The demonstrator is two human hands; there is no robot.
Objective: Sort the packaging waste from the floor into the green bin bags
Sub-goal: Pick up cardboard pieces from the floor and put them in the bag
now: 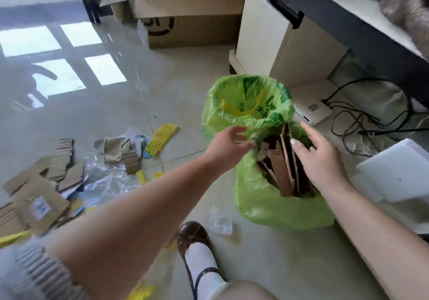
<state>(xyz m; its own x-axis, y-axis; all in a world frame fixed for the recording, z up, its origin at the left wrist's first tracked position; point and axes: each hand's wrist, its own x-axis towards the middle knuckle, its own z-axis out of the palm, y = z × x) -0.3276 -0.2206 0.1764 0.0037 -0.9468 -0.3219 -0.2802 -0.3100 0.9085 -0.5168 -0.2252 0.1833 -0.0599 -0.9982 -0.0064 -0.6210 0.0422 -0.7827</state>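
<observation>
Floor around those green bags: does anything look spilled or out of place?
Yes. Torn cardboard pieces, crumpled clear plastic film and a yellow foam net sleeve lie scattered on the tiles left of the bags. A small clear wrapper lies by the shoe. The nearer green bag holds upright cardboard.

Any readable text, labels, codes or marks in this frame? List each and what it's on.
Nothing can be read for certain.
Far green bin bag: dark green print, partial letters, creased, unreadable.
Cardboard box: black curved mark, a logo fragment, no letters.
White label on flat cardboard piece: print too blurred.
White device by the cables: a small square code sticker, too small to read.
</observation>
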